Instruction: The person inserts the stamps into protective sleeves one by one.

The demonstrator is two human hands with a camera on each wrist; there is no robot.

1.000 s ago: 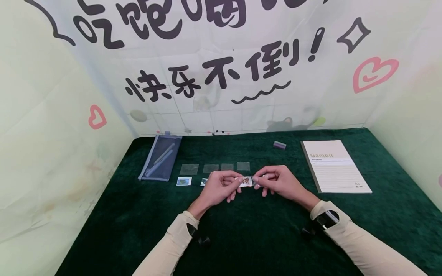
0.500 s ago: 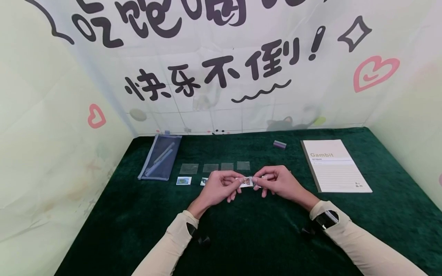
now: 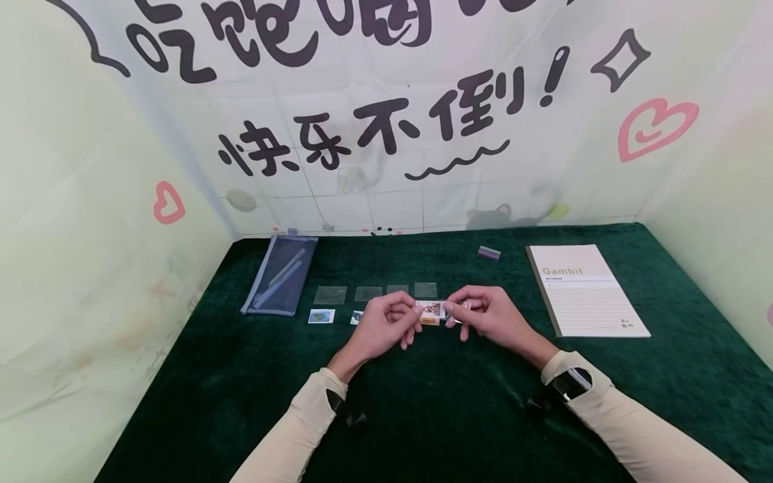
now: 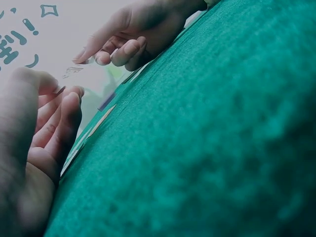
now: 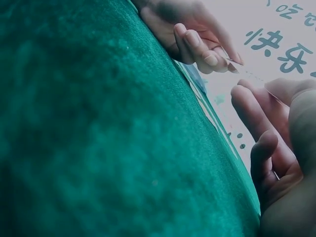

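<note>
Between the hands, above the cloth, is a small white-bordered stamp [image 3: 431, 308] with a brown picture. My left hand [image 3: 386, 325] pinches its left end between thumb and fingers. At the right end my right hand [image 3: 486, 315] pinches a shiny clear plastic sleeve [image 3: 450, 319]; how far the stamp sits in it cannot be made out. An orange stamp [image 3: 430, 321] shows just below the held one. To the left lie a blue-green stamp [image 3: 322, 316] and another stamp [image 3: 356, 318], partly hidden by my left hand. Both wrist views show the left hand [image 4: 49, 118] and right hand [image 5: 276, 128] fingertips facing each other.
Several clear sleeves [image 3: 330, 295] lie in a row behind the hands. A blue mesh pouch [image 3: 280, 278] with pens is at left. A small purple block [image 3: 489, 253] sits at the back, and a notebook [image 3: 588, 292] lies at right on the green cloth [image 3: 423, 416].
The held stamp has risen slightly and shifted away from me, so the orange stamp below it now shows. The right hand has lifted a little; both hands keep their pinch.
</note>
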